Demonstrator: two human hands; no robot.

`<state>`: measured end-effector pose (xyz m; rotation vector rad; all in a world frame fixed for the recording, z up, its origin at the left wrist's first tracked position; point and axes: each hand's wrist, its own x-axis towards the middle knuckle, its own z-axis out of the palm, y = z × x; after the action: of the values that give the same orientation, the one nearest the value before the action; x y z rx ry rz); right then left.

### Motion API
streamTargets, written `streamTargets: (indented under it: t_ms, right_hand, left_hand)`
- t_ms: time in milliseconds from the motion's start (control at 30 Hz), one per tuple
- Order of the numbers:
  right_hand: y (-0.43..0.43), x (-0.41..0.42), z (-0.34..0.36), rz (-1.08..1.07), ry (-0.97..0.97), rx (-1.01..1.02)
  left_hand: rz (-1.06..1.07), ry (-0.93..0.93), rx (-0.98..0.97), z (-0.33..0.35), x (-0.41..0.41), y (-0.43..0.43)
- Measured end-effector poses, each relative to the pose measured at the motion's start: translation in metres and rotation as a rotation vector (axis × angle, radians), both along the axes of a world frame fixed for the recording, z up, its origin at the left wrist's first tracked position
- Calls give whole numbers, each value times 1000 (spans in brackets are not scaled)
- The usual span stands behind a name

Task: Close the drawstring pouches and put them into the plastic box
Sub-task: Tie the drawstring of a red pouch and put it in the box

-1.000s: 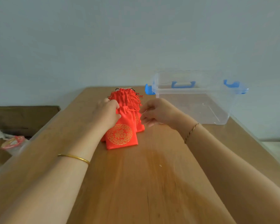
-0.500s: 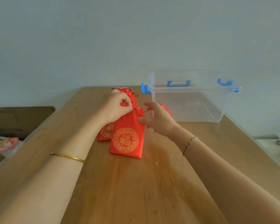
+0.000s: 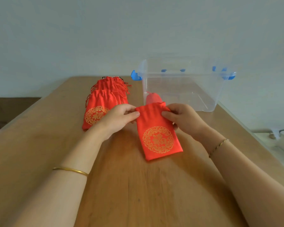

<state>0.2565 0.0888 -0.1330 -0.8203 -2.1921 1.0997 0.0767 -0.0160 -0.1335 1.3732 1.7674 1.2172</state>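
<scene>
A red drawstring pouch (image 3: 157,136) with a gold round emblem lies flat on the wooden table (image 3: 138,194), its mouth toward the box. My left hand (image 3: 120,118) pinches the pouch's top left corner and my right hand (image 3: 182,117) pinches its top right corner. A stack of several more red pouches (image 3: 105,99) lies to the left, behind my left hand. The clear plastic box (image 3: 184,86) with blue latches stands at the back right, with one red pouch (image 3: 152,98) inside near its front left corner.
The table's right edge runs close beside the box, with a white ledge (image 3: 279,138) beyond it. A dark surface (image 3: 10,105) lies past the left edge. A pale wall rises behind the table.
The pouch has been pulled off the stack toward me and to the right. Both hands now pinch its top corners, one on each side.
</scene>
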Motion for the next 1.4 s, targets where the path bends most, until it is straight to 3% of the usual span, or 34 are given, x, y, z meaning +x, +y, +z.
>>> streamTargets:
  t_ms: [133,400,700,800,900,967,1067,1133,1200,1300,1400]
  right_hand:
    - [5,4,1,36,29,-122]
    - [14,10,-5,-20,51,-68]
    - [15,21,-6,-191,-13,141]
    - [17,23,-5,-225,37,58]
    - [23,31,-3,-316,156,-170]
    - [26,36,-3,-416,214,-264]
    - [23,33,-2,-481,259,-287]
    - [17,28,2,-488,343,-278]
    - [12,25,8,-459,432,-264]
    - [3,18,14,-355,526,-267]
    - [-6,9,19,-256,561,-279]
  left_hand:
    - [75,-6,34,-7,-3,0]
    - [119,156,28,-12,-3,-8]
    - [323,623,45,-7,-1,-15]
    - [379,643,59,-8,-5,-15]
    - [469,645,28,-9,-19,-12]
    - [551,482,85,-6,-25,-10]
    - [591,-10,215,4,-18,-8]
    - [461,-414,315,13,-9,-9]
    - [223,-702,410,20,0,-10]
    - [33,-839,465,26,16,-4]
    - [10,-715,405,26,33,6]
